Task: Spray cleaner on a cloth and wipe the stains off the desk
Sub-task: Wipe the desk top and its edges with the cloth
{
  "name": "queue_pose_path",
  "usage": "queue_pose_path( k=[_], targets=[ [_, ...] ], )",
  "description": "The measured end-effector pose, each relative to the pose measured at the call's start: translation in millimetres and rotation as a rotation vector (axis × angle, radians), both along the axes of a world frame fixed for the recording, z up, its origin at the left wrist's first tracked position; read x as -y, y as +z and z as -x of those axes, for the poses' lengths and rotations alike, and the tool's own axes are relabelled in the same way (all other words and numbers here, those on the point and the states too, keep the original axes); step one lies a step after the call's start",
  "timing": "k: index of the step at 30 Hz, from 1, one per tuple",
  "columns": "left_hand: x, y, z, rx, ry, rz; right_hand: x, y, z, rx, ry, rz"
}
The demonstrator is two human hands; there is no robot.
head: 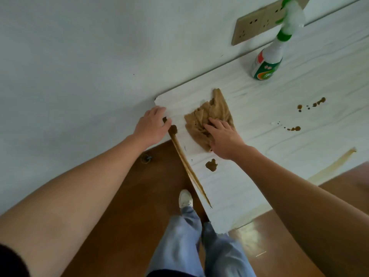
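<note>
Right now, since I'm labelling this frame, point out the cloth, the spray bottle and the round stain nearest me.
cloth (219, 106): head view, its bare upper fold.
spray bottle (266, 67): head view, its green label.
round stain (211, 165): head view, the blot's middle.

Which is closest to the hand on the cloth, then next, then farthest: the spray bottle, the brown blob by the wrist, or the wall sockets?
1. Brown blob: on the desk, just below the right hand.
2. Spray bottle: standing at the desk's far edge.
3. Wall sockets: up on the wall, behind the bottle.
</note>
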State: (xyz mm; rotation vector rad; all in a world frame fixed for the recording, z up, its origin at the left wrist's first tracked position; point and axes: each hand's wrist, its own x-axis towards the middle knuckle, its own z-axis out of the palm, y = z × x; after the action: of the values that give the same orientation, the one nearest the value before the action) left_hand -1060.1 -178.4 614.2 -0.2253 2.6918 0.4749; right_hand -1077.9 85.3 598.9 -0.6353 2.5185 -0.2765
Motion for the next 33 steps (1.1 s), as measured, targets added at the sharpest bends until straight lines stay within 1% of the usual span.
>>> queue_pose_path(
  k=[6,13,18,22,25,27,30,33],
  targets=[
    [-11.3,-2.4,-12.1,-0.051,0.03,-0.035,-0.4,5.0,3.5,0.022,-0.004,0.014],
    [-30.2,5.8,-42.2,-0.101,0.101,-0.078,-2.1,-0.5,4.0,-0.027,0.03,0.002],
    [-58.1,11.4,-76.7,-0.114,0.201,-0.109,-17.8,-5.4,9.2,-0.076,0.18,-0.023],
    [-96.6,11.4,-116.3,-0.155,0.4,-0.095,-26.0,-6.8,14.7,-0.117,0.304,-0.028],
    [-132.2,7.9,-145.0,-0.118,0.558,-0.103,-33.0,-5.4,17.9,-0.138,0.382,-0.042],
    [-155.7,5.7,-165.9,-0.091,0.627,-0.112,-38.1,-4.2,18.8,-0.141,0.431,-0.041],
    [-188.5,5.2,-196.8,-0.097,0.652,-0.085,-44.7,-3.8,19.3,-0.133,0.487,-0.032],
    [-217.9,5.4,-219.6,-0.163,0.585,-0.009,-48.8,-4.8,20.5,-0.132,0.512,-0.01]
  ],
)
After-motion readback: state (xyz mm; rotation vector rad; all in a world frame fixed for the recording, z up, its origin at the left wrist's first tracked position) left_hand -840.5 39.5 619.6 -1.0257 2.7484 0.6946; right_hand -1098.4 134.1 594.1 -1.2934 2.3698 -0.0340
